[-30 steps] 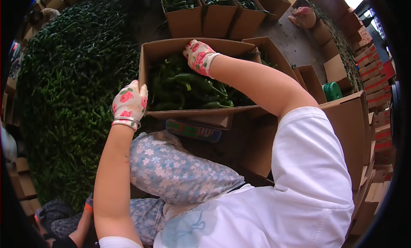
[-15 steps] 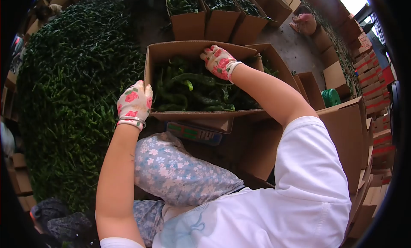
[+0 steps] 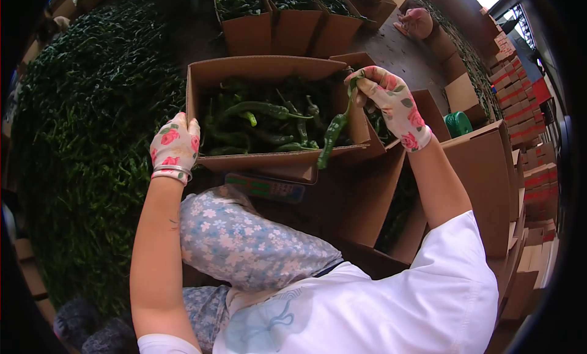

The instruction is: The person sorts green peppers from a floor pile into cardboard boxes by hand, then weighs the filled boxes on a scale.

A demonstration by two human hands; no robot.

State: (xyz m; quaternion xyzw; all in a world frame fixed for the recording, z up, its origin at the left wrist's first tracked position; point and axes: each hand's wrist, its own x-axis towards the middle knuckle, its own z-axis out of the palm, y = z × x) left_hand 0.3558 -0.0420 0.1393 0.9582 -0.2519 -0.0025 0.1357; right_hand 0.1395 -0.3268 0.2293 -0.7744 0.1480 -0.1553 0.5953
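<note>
My right hand [image 3: 392, 106], in a floral glove, is closed in a pinch on the upper end of a long green chili pepper [image 3: 332, 139]. The pepper hangs down over the front right corner of a cardboard box [image 3: 257, 66]. Inside that box lie several more green peppers [image 3: 260, 111], one with a pale, bright tip. My left hand [image 3: 173, 143], gloved alike with a bracelet at the wrist, grips the box's left side; some of its fingers are hidden. Under the box a scale with a keypad [image 3: 266, 188] partly shows.
A large heap of green peppers [image 3: 92, 140] covers the floor at left. Filled boxes [image 3: 293, 30] stand at the back. More cardboard boxes [image 3: 471, 170] and a green twine roll [image 3: 457, 124] are on my right. Another person [image 3: 416, 22] crouches at the far right.
My right hand has come out of the box, moving right, and now holds up a chili pepper. My left hand stays at the box's side. The view has shifted slightly.
</note>
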